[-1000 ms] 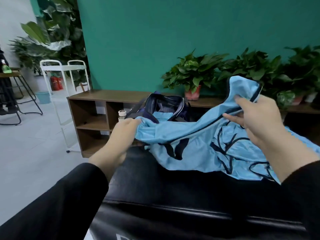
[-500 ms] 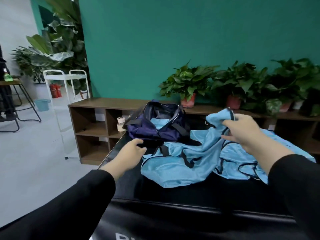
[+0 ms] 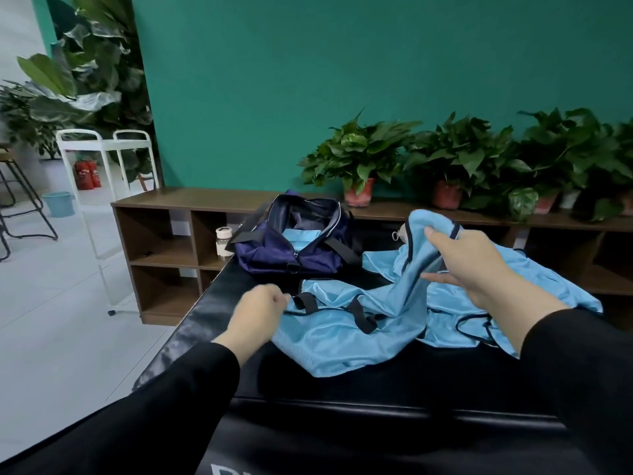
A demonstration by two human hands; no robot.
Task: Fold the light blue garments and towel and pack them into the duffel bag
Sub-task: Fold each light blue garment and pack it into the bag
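lowered since, the garment (image 3: 359, 323) lies lengthwise left-right, left grip (image 3: 260, 311) pinching its edge, right grip (image 3: 469, 265) clutching its collar.

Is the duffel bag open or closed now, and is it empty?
Open, not empty. The duffel bag has its top gaping wide, and a light blue piece lies inside it.

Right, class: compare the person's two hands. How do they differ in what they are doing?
The left hand sits low at the light blue garment's near corner, fingers curled at its edge; the right hand holds a bunched fold lifted off the black table. Both wear black sleeves and touch the same garment.
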